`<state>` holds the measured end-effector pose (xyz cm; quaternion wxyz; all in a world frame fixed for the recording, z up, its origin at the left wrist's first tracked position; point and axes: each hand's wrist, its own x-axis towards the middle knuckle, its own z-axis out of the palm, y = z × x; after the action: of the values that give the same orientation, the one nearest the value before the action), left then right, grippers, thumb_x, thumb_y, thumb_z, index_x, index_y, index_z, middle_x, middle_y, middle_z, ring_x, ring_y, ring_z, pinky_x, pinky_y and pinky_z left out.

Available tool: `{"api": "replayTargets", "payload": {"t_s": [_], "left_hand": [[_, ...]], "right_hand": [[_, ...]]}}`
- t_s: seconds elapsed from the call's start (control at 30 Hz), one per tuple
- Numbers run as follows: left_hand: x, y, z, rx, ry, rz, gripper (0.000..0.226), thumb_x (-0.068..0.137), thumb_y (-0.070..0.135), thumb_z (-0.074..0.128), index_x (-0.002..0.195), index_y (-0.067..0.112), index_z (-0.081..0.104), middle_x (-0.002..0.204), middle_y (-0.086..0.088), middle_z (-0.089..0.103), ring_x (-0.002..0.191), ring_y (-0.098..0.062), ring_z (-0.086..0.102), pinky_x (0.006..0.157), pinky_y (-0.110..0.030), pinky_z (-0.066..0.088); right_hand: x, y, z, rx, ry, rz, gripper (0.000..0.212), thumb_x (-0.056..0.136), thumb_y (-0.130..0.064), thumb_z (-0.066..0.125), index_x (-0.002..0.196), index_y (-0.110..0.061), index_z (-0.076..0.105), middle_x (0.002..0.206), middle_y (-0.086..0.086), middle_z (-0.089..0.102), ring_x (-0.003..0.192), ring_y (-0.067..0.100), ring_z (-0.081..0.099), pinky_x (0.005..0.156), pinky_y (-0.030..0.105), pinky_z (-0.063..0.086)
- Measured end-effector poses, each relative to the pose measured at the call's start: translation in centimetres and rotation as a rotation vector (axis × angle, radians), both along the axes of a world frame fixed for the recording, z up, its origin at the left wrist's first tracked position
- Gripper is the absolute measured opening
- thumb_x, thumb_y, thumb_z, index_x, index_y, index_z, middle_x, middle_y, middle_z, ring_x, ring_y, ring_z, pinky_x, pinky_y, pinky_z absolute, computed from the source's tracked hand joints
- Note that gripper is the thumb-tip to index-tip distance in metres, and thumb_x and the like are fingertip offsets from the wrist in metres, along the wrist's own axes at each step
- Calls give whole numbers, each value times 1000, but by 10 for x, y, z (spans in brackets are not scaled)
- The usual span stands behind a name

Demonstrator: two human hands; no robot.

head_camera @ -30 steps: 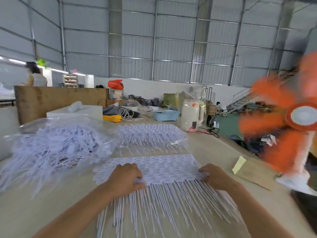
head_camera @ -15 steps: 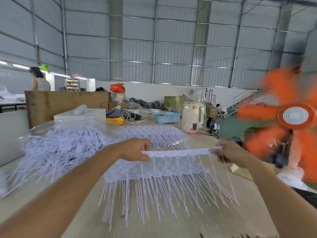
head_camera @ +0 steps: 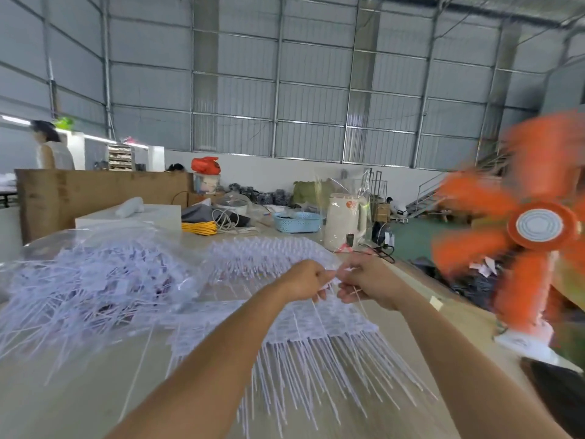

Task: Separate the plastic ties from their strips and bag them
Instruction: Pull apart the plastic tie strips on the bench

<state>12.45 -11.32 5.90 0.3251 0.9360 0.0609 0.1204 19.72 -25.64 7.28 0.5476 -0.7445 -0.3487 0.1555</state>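
White strip (head_camera: 332,278) now bunched btwn 2 hands.

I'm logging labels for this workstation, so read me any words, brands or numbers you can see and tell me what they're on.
None can be read.
Ties: faint print on the tags, too blurred.
Kettle: an orange mark, too small.
Fan: hub shows rings only, no text.
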Motion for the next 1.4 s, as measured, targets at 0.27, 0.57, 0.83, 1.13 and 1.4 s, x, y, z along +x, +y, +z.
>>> {"api": "replayTargets", "payload": {"t_s": [0.27, 0.57, 0.83, 1.13, 1.4], "left_hand": [[15, 9, -1, -295, 141, 28, 38, 99, 36, 45, 76, 14, 65, 56, 3, 43, 48, -10, 38, 48, -23, 28], [19, 21, -6, -207, 129, 64, 23, 95, 4, 48, 110, 7, 65, 99, -3, 58, 65, -9, 49, 55, -18, 40], [20, 27, -11, -107, 132, 58, 45, 83, 4, 67, 124, 8, 48, 118, -9, 56, 111, -23, 54, 98, -38, 47], [12, 49, -21, -68, 104, 78, 29, 78, 37, 76, 80, 16, 56, 61, 8, 53, 59, -7, 50, 57, -25, 38], [-3, 49, -7, -124, 228, 166, 27, 97, 26, 51, 75, 12, 58, 67, -2, 54, 39, -9, 37, 40, -17, 29]], "right_hand": [[22, 9, -32, 110, -400, -136, 27, 89, 7, 48, 72, -12, 55, 63, 7, 54, 55, 13, 56, 59, 38, 55], [53, -7, -19, 232, 179, -200, 8, 92, -8, 57, 85, -9, 60, 67, 6, 49, 46, 10, 47, 36, 16, 35], [21, 32, -27, -9, 190, 51, 9, 91, -12, 59, 82, -11, 61, 85, 8, 69, 71, 21, 69, 62, 31, 56], [11, 55, -38, 127, 110, 23, 3, 90, 0, 57, 88, -1, 55, 77, 14, 55, 61, 23, 58, 58, 25, 57], [9, 58, -50, 143, -84, 111, 18, 84, 15, 55, 74, 0, 52, 72, 10, 44, 64, 16, 54, 61, 24, 55]]}}
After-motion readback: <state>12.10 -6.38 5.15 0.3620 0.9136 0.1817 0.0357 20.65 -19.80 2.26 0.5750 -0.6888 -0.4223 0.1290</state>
